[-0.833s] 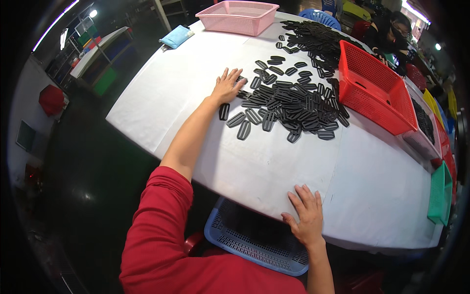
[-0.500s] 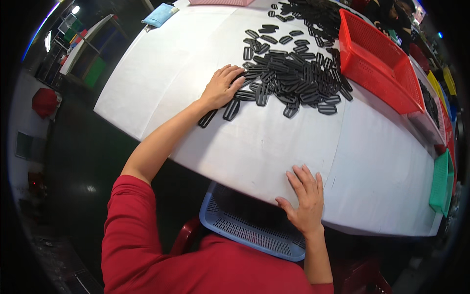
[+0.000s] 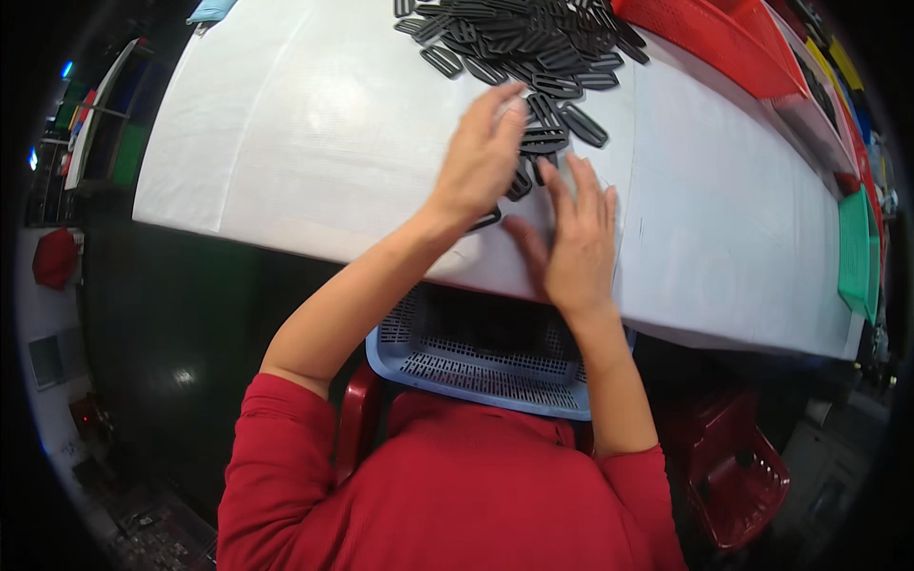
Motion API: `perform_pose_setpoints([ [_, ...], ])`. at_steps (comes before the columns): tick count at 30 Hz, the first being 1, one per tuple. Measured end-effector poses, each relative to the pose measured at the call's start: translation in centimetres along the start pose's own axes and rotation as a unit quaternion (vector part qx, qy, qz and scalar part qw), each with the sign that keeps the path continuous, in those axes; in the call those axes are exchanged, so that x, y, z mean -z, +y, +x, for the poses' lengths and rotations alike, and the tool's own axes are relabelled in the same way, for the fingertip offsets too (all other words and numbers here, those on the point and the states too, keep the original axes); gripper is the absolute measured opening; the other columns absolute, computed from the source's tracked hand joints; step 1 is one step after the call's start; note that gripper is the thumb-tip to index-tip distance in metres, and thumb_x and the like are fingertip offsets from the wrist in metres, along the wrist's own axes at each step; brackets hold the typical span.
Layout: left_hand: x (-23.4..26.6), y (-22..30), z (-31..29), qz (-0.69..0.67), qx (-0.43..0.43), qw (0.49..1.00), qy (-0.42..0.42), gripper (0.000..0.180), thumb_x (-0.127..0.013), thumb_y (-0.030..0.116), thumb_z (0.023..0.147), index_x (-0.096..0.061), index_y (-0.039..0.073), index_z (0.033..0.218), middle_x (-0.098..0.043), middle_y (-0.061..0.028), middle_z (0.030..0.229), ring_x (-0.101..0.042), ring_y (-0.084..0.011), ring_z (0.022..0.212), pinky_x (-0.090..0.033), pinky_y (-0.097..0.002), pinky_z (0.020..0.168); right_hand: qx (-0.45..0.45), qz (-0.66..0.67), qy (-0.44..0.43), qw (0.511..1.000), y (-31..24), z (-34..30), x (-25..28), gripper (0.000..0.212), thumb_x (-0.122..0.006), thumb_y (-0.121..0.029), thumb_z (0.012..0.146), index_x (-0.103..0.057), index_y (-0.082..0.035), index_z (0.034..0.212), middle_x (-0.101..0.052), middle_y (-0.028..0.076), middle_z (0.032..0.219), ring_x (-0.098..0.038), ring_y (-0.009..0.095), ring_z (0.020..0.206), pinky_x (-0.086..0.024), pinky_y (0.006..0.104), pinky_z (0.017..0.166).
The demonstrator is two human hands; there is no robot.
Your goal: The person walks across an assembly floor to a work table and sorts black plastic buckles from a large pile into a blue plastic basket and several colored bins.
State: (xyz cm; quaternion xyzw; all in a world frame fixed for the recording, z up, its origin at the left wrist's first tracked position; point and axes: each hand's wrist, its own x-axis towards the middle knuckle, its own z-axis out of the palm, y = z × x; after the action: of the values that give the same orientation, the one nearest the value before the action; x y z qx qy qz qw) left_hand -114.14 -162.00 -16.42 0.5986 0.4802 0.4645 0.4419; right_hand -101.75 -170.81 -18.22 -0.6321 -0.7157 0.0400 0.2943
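Black plastic slider buckles [image 3: 514, 30] lie heaped on the white tabletop, and a smaller group of these buckles [image 3: 545, 140] trails from the heap toward me. My left hand [image 3: 481, 157], slightly blurred, lies along the left side of that group with its fingers stretched out. It partly covers one or two buckles. On the group's near right side, my right hand [image 3: 579, 236] has its fingers spread, the tips close to the nearest pieces. A single buckle [image 3: 486, 219] shows below my left wrist, partly hidden. Neither hand grips anything that I can see.
A blue perforated basket [image 3: 476, 377] sits under the near edge of the white table [image 3: 314, 124], against my lap. Red [image 3: 709, 38] and green baskets [image 3: 859, 252] stand along the right side. A dark red plastic chair [image 3: 738, 471] is at lower right.
My left hand has come nearer and to the right, and a group of buckles now lies drawn away from the heap. My right hand has moved up beside it. The whole view has shifted.
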Motion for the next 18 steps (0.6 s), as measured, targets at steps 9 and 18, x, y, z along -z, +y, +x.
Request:
perform_pose_setpoints([
  [9, 5.5, -0.3, -7.4, 0.327, -0.183, 0.926, -0.037, 0.033, -0.073, 0.009, 0.076, -0.065, 0.004, 0.108, -0.062, -0.0106, 0.101, -0.056, -0.0272, 0.089, -0.045, -0.0357, 0.081, 0.052, 0.063, -0.004, 0.997, 2.5, 1.0, 2.7, 0.041, -0.075, -0.023, 0.074, -0.065, -0.009, 0.112, -0.060, 0.007, 0.111, -0.055, 0.025, 0.103, -0.043, 0.0378, 0.086],
  [18, 4.7, -0.3, -8.9, 0.328, -0.187, 0.921, -0.093, 0.038, -0.075, 0.004, 0.070, -0.067, 0.006, 0.107, -0.061, -0.0083, 0.099, -0.055, -0.0262, 0.088, -0.046, -0.0365, 0.077, 0.046, 0.008, -0.047, 0.998, 2.7, -1.4, 4.6, 0.024, -0.072, -0.014, 0.075, -0.070, -0.012, 0.098, -0.063, -0.001, 0.098, -0.056, 0.019, 0.092, -0.039, 0.0361, 0.084],
])
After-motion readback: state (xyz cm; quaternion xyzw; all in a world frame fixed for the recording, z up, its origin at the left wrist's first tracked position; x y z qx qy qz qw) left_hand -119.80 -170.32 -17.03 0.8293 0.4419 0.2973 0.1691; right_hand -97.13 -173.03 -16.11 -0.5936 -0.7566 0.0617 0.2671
